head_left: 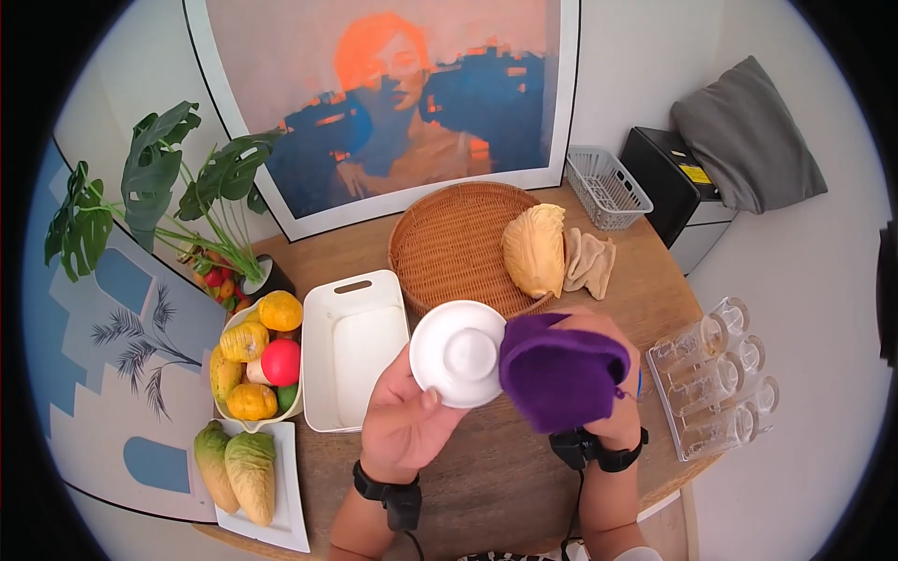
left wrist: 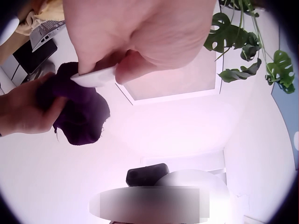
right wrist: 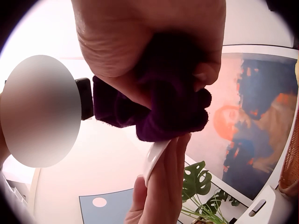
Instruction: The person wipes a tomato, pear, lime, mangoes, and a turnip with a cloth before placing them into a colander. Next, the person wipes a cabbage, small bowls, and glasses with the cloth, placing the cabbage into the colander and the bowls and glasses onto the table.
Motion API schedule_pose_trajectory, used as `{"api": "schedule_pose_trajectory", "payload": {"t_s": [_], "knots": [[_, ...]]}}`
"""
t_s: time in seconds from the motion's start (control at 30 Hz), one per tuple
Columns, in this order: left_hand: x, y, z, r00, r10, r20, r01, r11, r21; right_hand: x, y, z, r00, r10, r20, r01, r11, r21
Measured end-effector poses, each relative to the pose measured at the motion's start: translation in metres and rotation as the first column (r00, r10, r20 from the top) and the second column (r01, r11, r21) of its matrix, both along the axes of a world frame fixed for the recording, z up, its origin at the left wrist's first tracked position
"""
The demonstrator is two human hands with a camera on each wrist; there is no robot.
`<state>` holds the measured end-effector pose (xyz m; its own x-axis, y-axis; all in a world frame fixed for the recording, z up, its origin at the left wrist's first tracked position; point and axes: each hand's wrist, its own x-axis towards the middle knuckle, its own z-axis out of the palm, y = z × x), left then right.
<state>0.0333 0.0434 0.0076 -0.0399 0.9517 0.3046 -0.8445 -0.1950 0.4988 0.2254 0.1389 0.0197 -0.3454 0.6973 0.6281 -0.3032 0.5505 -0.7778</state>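
Observation:
My left hand [head_left: 410,421] pinches a round white lid-like piece [head_left: 458,355] with a raised round middle, thumb on its near edge. Directly to its right, my right hand [head_left: 608,374] grips a bunched purple cloth [head_left: 561,374], which meets the white piece's right edge. In the left wrist view the white piece [left wrist: 96,78] shows edge-on beside the purple cloth [left wrist: 84,112]. The right wrist view has the cloth [right wrist: 173,112] bunched in my right hand [right wrist: 149,42], just above the white piece [right wrist: 154,158]; the fingers under the cloth are partly hidden.
A white tray [head_left: 355,365], a bowl of fruit [head_left: 217,374] and a plate with cabbages [head_left: 292,496] lie left. Behind are a wicker tray [head_left: 449,248], a tan leafy vegetable [head_left: 535,251] and a grey basket [head_left: 608,192]. A rack of glasses [head_left: 711,383] stands right.

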Motion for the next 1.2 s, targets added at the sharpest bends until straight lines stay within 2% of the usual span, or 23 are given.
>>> {"api": "schedule_pose_trajectory", "payload": {"t_s": [0.07,0.1,0.13,0.17,0.23,0.4,0.47,0.5,0.57,0.6,0.67,0.7,0.73,0.8,0.83,0.87,0.9,0.97,1.03,1.07,1.1,1.13,1.2], "knots": [[0.0,0.002,0.001,0.999,0.051,0.004,-0.051,0.999,-0.02,-0.001,-0.001,0.007,0.988,0.117,0.099,-0.122,0.992,0.041],[-0.001,0.004,-0.001,0.994,0.071,-0.079,-0.072,0.997,-0.013,-0.003,0.001,0.011,0.98,0.073,0.184,-0.107,0.977,0.183],[-0.002,0.006,-0.003,0.983,0.091,-0.162,-0.093,0.996,-0.004,-0.006,-0.001,0.013,0.98,0.073,0.184,-0.107,0.977,0.183],[-0.002,0.007,-0.006,0.982,0.092,-0.162,-0.094,0.996,-0.004,-0.01,-0.005,0.015,0.973,0.046,0.224,-0.098,0.968,0.23],[-0.001,0.007,-0.012,0.998,0.036,-0.056,-0.039,0.997,-0.062,-0.019,-0.013,0.018,0.96,-0.003,0.28,-0.085,0.95,0.3],[0.003,0.006,-0.022,0.996,-0.054,-0.076,0.045,0.992,-0.115,-0.028,-0.018,0.014,0.953,-0.043,0.3,-0.068,0.935,0.348],[0.002,0.008,-0.04,0.968,-0.233,0.088,0.229,0.972,0.052,-0.028,-0.017,0.014,0.957,-0.115,0.268,0.004,0.924,0.382],[0.005,0.006,-0.045,0.969,-0.232,0.088,0.228,0.972,0.052,-0.028,-0.016,0.013,0.957,-0.114,0.268,0.003,0.924,0.382],[0.014,0.006,-0.049,0.965,-0.054,-0.256,0.03,0.995,-0.095,-0.026,-0.012,0.011,0.965,-0.165,0.204,0.085,0.933,0.349],[0.017,0.008,-0.051,0.965,-0.053,-0.256,0.03,0.995,-0.095,-0.025,-0.01,0.01,0.965,-0.164,0.204,0.085,0.933,0.349],[0.021,0.012,-0.05,0.929,-0.086,-0.361,0.1,0.995,0.018,-0.021,-0.004,0.007,0.959,-0.234,0.161,0.166,0.922,0.349],[0.025,0.006,-0.043,0.892,-0.061,-0.448,0.049,0.998,-0.038,-0.02,-0.003,0.004,0.963,-0.229,0.145,0.18,0.939,0.292],[0.025,0.006,-0.042,0.892,-0.063,-0.449,0.051,0.998,-0.039,-0.017,0.0,0.0,0.962,-0.231,0.144,0.182,0.939,0.291],[0.025,0.009,-0.04,0.801,-0.099,-0.591,0.087,0.995,-0.048,-0.012,0.003,-0.005,0.949,-0.269,0.166,0.228,0.946,0.229],[0.025,0.01,-0.038,0.8,-0.1,-0.591,0.089,0.995,-0.048,-0.011,0.003,-0.005,0.959,-0.239,0.154,0.212,0.962,0.17],[0.023,0.009,-0.036,0.804,-0.15,-0.575,0.103,0.988,-0.114,-0.011,0.002,-0.004,0.959,-0.24,0.153,0.214,0.962,0.169],[0.022,0.008,-0.034,0.807,-0.199,-0.555,0.118,0.977,-0.179,-0.012,0.0,-0.002,0.966,-0.235,0.111,0.228,0.971,0.078],[0.018,0.007,-0.032,0.796,-0.206,-0.57,0.145,0.978,-0.151,-0.008,-0.001,0.0,0.965,-0.246,0.095,0.253,0.964,-0.079],[0.012,0.003,-0.032,0.784,-0.224,-0.579,0.182,0.975,-0.13,-0.003,0.002,0.001,0.956,-0.279,0.09,0.289,0.948,-0.13],[0.009,0.001,-0.032,0.821,-0.23,-0.522,0.195,0.973,-0.123,0.0,0.003,0.002,0.948,-0.307,0.088,0.318,0.932,-0.175],[0.01,0.0,-0.032,0.855,-0.235,-0.462,0.205,0.972,-0.114,0.007,0.007,0.0,0.938,-0.335,0.091,0.345,0.926,-0.151],[0.013,0.002,-0.03,0.854,-0.245,-0.459,0.215,0.969,-0.118,0.014,0.008,0.001,0.934,-0.343,0.096,0.355,0.922,-0.155],[0.017,0.012,-0.025,0.945,-0.29,-0.149,0.281,0.957,-0.074,0.025,0.009,0.003,0.885,-0.463,-0.059,0.435,0.865,-0.25]]}}
